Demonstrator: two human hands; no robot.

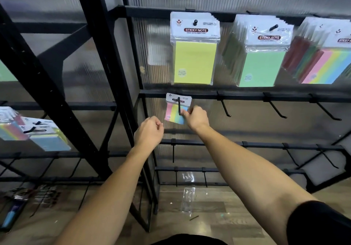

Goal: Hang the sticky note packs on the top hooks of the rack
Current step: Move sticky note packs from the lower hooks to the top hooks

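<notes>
Hanging on the top bar of the black rack (pixel 224 97): three stacks of sticky note packs, namely a yellow stack (pixel 195 62), a green stack (pixel 263 68) and a rainbow-striped stack (pixel 328 66) cut off by the right edge; each stack holding several packs, exact number not countable. Hanging one bar lower, on the leftmost hook (pixel 179 106) of the second row: one small rainbow pack (pixel 173 112), well below the top hooks. Gripping the right edge of that pack, just beside the hook tip: right hand (pixel 196 118), fingers curled round the pack's side. Hovering lower left of the pack, apart from it: left hand (pixel 149 133), fingers curled into a loose fist, nothing visibly held. Projecting bare from the second bar to the right: three further hooks (pixel 226 108). Showing below: two more bars carrying bare hooks, blurred and partly crossed by the right forearm. Standing to the left, across a diagonal black strut: a neighbouring rack section carrying about three blurred packs (pixel 32 130) of rainbow, yellow and blue. Lying on the wooden floor (pixel 218 212) beneath the rack: one clear plastic sleeve (pixel 187 199); at far left, blurred items, kind not discernible.
</notes>
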